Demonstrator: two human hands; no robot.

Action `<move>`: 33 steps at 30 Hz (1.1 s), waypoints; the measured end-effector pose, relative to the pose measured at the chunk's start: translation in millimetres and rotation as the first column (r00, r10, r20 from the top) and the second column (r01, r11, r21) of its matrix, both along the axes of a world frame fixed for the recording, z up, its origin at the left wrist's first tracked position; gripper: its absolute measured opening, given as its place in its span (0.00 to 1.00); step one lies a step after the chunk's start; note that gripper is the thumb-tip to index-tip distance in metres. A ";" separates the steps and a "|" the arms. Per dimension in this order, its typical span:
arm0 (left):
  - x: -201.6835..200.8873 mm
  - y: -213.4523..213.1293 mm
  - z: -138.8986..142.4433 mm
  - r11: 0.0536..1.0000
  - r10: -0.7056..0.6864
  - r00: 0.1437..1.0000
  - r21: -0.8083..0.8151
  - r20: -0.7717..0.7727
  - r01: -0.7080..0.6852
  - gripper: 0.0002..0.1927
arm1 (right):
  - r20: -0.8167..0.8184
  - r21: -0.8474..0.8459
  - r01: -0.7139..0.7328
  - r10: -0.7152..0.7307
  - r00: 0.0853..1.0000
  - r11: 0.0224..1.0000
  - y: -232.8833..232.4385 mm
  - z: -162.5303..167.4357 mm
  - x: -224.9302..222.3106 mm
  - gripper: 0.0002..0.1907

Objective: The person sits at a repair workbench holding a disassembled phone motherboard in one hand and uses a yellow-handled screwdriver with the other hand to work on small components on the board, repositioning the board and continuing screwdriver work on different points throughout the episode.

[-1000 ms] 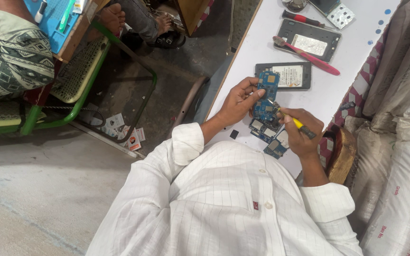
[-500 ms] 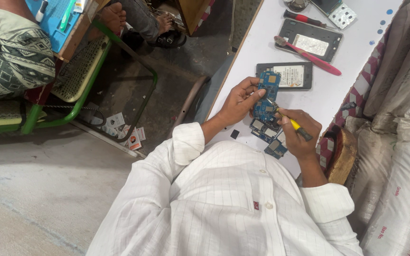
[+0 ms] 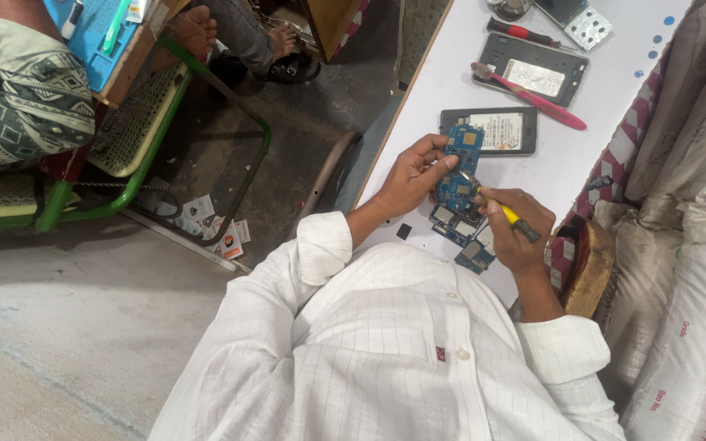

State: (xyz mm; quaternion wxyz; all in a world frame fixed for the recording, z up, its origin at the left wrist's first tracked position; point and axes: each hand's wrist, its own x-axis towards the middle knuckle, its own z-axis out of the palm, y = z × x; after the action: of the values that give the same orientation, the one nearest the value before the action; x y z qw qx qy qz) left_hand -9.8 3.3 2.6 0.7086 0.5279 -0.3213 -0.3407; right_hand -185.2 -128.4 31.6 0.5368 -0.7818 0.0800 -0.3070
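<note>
- Bare white tabletop (image 3: 451, 73) lies open beyond my grip.
- My left hand (image 3: 408, 175) clamps the blue circuit board (image 3: 459, 167).
- My right hand (image 3: 520, 229) pinches a yellow-handled screwdriver (image 3: 510, 215), tip on the board.

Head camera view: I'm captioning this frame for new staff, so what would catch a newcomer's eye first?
First, the blue circuit board held upright over the white table by the left hand, while the right hand sets a yellow-handled screwdriver against it. Behind lie an opened phone back and a pink toothbrush.
</note>
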 end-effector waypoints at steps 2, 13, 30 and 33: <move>-0.4 0.1 0.7 1.000 0.011 1.000 0.000 -0.007 -0.011 0.16 | -0.003 -0.015 -0.001 0.001 1.000 1.000 -0.9 -1.2 -1.2 0.10; 1.8 3.4 0.5 0.996 -0.094 0.995 -0.006 -0.022 0.094 0.17 | 0.008 0.074 -0.046 0.045 0.999 0.996 -1.7 -6.6 -0.5 0.10; 4.4 3.0 2.0 0.995 -0.096 0.995 0.023 -0.007 0.097 0.18 | -0.010 0.184 0.010 -0.008 1.000 0.983 -10.5 -7.8 -2.3 0.10; 4.6 2.7 2.1 0.996 -0.092 0.996 0.013 -0.007 0.092 0.18 | -0.011 0.160 0.022 -0.020 1.000 0.987 -11.8 -6.7 -2.2 0.10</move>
State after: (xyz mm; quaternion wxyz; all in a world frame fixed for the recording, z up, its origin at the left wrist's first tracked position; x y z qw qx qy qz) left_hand -5.2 6.0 4.8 0.6897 0.5162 -0.3406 -0.3767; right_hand -187.4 -140.2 24.9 0.5942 -0.7367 0.1150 -0.3016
